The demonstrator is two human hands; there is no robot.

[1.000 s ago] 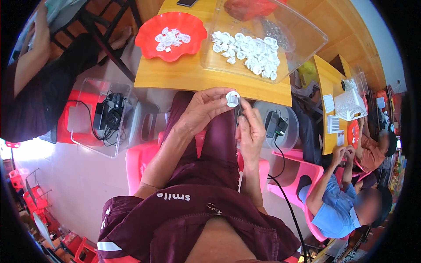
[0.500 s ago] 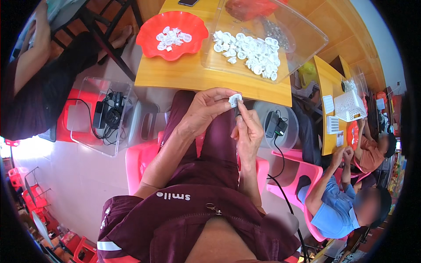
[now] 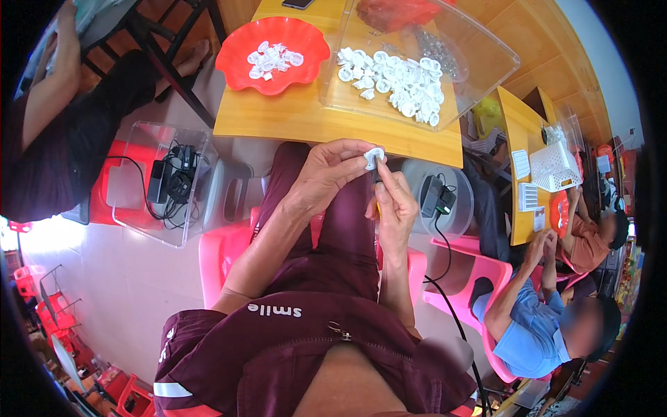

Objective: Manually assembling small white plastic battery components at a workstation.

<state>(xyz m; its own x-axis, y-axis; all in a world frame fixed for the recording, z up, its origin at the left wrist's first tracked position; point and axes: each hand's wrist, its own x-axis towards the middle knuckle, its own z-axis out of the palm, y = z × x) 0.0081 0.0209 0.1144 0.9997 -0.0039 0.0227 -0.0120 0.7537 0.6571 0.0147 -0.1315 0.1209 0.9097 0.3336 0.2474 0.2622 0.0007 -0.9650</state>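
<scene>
Just past the near edge of the table, my left hand (image 3: 325, 174) pinches a small round white plastic piece (image 3: 373, 158) between thumb and fingers. My right hand (image 3: 396, 206) is up close on the other side, with its index fingertip at the piece. Its other fingers are curled in, and a bit of something yellow (image 3: 379, 208) shows by them, too small to name. Similar white plastic pieces lie in a red wavy-rimmed bowl (image 3: 240, 73) at the left of the table. More are heaped inside a clear plastic tray (image 3: 479, 69) on the right.
The yellow wooden table (image 3: 278, 124) carries a phone (image 3: 299, 3) and a red plastic bag (image 3: 396, 12). Clear boxes with black adapters (image 3: 182, 182) and cables flank my legs. A person in blue (image 3: 528, 337) sits to the right; another person's arm (image 3: 52, 97) shows at left.
The white piece has turned slightly between my left fingers and shows more of its face. My right fingers have shifted a little, and the yellow bit is now visible.
</scene>
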